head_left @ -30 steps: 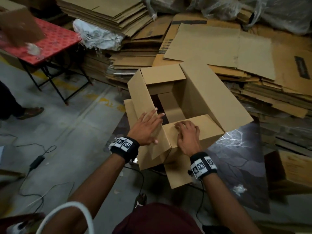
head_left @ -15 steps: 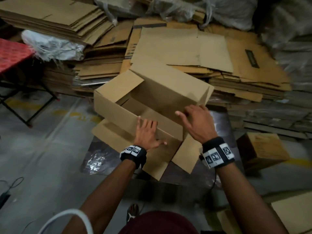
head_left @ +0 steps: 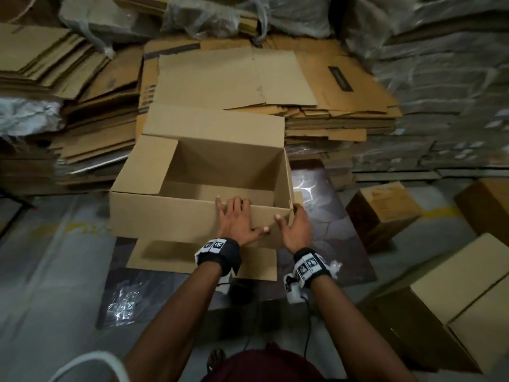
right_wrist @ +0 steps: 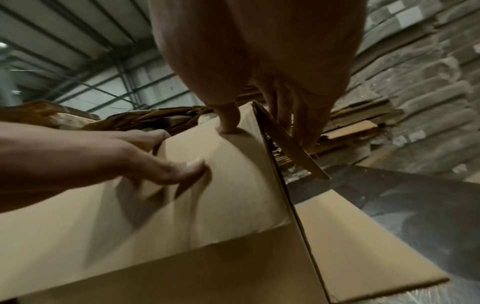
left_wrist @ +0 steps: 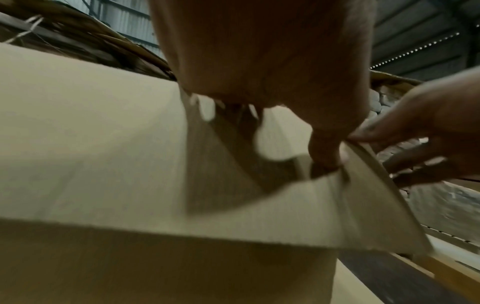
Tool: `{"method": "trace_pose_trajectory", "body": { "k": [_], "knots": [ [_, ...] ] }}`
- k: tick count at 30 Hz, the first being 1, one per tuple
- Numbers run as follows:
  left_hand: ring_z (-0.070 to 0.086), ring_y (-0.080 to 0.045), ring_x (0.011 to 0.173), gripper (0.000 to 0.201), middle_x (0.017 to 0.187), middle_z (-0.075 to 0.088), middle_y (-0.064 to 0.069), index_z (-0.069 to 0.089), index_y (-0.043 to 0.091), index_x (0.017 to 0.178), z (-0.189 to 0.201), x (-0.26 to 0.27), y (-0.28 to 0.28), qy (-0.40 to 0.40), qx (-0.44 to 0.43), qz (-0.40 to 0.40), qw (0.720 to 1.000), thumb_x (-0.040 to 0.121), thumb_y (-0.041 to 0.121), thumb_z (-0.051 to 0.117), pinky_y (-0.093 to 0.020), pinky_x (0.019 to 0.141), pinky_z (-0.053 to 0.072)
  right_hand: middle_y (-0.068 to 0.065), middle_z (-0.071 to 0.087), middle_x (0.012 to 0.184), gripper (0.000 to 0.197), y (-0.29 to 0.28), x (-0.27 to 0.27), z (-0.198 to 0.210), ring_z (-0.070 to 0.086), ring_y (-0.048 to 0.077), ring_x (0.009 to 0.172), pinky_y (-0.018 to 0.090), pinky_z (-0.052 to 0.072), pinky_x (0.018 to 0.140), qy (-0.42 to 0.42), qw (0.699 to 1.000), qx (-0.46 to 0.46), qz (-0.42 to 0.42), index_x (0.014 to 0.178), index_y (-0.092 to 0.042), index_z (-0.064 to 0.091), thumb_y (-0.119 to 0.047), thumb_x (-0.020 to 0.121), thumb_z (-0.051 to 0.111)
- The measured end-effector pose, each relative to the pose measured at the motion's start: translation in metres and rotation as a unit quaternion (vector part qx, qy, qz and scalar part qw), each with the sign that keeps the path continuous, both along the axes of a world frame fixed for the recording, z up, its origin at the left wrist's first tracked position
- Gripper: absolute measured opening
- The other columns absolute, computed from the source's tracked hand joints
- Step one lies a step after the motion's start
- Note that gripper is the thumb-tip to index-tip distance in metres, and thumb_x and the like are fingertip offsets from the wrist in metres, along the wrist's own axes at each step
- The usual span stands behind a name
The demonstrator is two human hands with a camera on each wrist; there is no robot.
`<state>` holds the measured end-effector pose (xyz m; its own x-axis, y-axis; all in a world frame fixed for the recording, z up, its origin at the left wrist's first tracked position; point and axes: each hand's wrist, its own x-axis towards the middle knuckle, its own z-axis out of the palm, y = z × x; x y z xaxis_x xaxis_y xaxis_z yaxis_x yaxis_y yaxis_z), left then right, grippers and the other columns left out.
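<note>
Head view. The cardboard box (head_left: 170,213) stands upright and open-topped at centre frame, just in front of the stacks of flattened cardboard (head_left: 234,78). Its right end is over a dark sheet (head_left: 325,216) on the floor. One flap (head_left: 201,257) juts out below the near wall toward me. I cannot tell whether the box rests on the floor or is held just off it. My left hand (head_left: 237,223) lies flat on the near wall with fingers spread, tips at the top rim and thumb out toward the corner. My right hand (head_left: 297,228) straddles the near right corner, thumb on the near wall and fingers round on the side wall. Closed cartons (head_left: 382,210) sit well to the right.

Left wrist view, blurred. The palm of the left hand (left_wrist: 259,51) fills the top and its thumb (left_wrist: 324,148) presses the box (left_wrist: 91,144) wall close to the corner. The fingers are hidden behind the palm. The right hand (left_wrist: 441,133) shows at the corner edge.

Right wrist view. The right hand (right_wrist: 259,51) pinches the corner of the box (right_wrist: 233,195). Its thumb (right_wrist: 228,121) is planted on the near wall and its fingers (right_wrist: 303,123) are down the far side of the edge. The left hand (right_wrist: 91,156) reaches in from the left, thumb tip on the wall and fingers up at the rim.
</note>
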<state>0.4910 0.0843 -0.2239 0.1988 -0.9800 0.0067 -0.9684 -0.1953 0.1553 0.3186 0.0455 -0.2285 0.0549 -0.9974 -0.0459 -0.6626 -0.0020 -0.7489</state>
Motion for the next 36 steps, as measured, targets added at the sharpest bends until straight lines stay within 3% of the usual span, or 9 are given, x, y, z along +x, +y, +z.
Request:
{"method": "trace_pose_trajectory", "body": {
  "k": [5,9,13,17,23,26,29,32,36],
  "knots": [
    [0.034,-0.021,0.144,0.074,0.149,0.044,0.001,0.038,0.026,0.149,0.015,0.033,0.006,0.102,-0.010,-0.062,0.993,0.087,0.055,0.066,-0.051,0.125,-0.003,0.010,0.057,0.139,0.052,-0.022,0.003,-0.003,0.057,0.030,0.124,0.042,0.047,0.103,0.002,1.000,-0.005,-0.020,0.139,-0.013,0.049,-0.031,0.095,0.070],
    [0.032,-0.028,0.148,0.060,0.148,0.048,-0.005,0.042,0.024,0.149,0.018,0.068,0.034,-0.023,-0.048,0.035,0.998,0.094,0.041,0.059,-0.061,0.122,0.002,0.015,0.061,0.131,0.027,-0.042,-0.014,0.004,0.060,0.035,0.115,0.037,0.046,0.091,0.027,0.996,0.016,-0.085,0.125,-0.012,0.058,-0.009,0.098,0.059],
    [0.042,-0.034,0.138,0.054,0.141,0.053,-0.009,0.047,0.021,0.146,0.004,0.077,0.046,-0.020,-0.075,0.048,0.996,0.096,0.034,0.062,-0.054,0.122,0.015,0.016,0.050,0.134,0.040,-0.032,-0.003,0.017,0.048,0.039,0.125,0.051,0.043,0.105,0.098,0.982,-0.147,-0.061,0.130,-0.011,0.053,-0.013,0.091,0.062],
    [0.049,-0.037,0.131,0.059,0.139,0.057,-0.012,0.052,0.013,0.144,-0.005,0.064,0.042,0.108,-0.114,0.005,0.988,0.090,0.032,0.065,-0.044,0.121,0.023,0.016,0.050,0.140,0.056,0.003,0.038,0.027,0.039,0.045,0.134,0.058,0.027,0.116,0.212,0.952,-0.218,0.038,0.130,-0.013,0.057,-0.021,0.076,0.066],
    [0.057,-0.023,0.130,0.048,0.142,0.062,-0.004,0.053,0.014,0.144,0.027,0.055,0.037,0.317,-0.109,-0.037,0.942,0.097,0.006,0.051,-0.027,0.111,0.039,0.018,0.054,0.136,0.055,0.008,0.077,0.012,0.046,0.044,0.130,0.054,0.034,0.115,0.125,0.964,-0.188,0.143,0.129,-0.007,0.059,-0.032,0.090,0.030],
    [0.053,-0.025,0.131,0.037,0.139,0.061,-0.003,0.061,0.022,0.133,0.031,0.074,0.040,0.151,-0.087,0.019,0.985,0.106,0.039,0.041,-0.040,0.115,0.032,0.016,0.060,0.133,0.056,0.005,0.078,0.000,0.044,0.040,0.133,0.053,0.028,0.118,0.187,0.951,-0.177,0.171,0.128,-0.009,0.061,-0.040,0.098,0.027],
    [0.024,-0.025,0.153,0.074,0.154,0.049,0.002,0.072,0.026,0.122,0.031,0.102,0.046,-0.023,0.033,0.066,0.997,0.102,0.064,0.012,-0.058,0.122,0.005,0.015,0.055,0.141,0.062,0.008,0.079,-0.004,0.037,0.041,0.141,0.055,0.021,0.122,0.253,0.934,-0.169,0.187,0.139,-0.012,0.056,-0.050,0.100,0.026],
    [0.004,-0.022,0.158,0.070,0.163,0.036,0.009,0.065,0.027,0.134,0.045,0.121,0.053,-0.106,0.016,0.075,0.991,0.102,0.063,0.013,-0.063,0.121,-0.008,0.016,0.053,0.142,0.064,0.008,0.081,-0.002,0.036,0.042,0.142,0.057,0.022,0.122,0.271,0.928,-0.167,0.192,0.141,-0.014,0.053,-0.054,0.100,0.023],
    [0.010,-0.029,0.157,0.058,0.163,0.035,0.000,0.058,0.018,0.141,0.076,0.137,0.068,-0.169,-0.091,0.166,0.967,0.099,0.052,0.036,-0.067,0.121,-0.007,0.019,0.048,0.147,0.053,0.015,0.088,-0.001,0.028,0.047,0.146,0.062,0.021,0.120,0.297,0.924,-0.146,0.189,0.144,-0.015,0.047,-0.047,0.103,0.038]
  ]
}}
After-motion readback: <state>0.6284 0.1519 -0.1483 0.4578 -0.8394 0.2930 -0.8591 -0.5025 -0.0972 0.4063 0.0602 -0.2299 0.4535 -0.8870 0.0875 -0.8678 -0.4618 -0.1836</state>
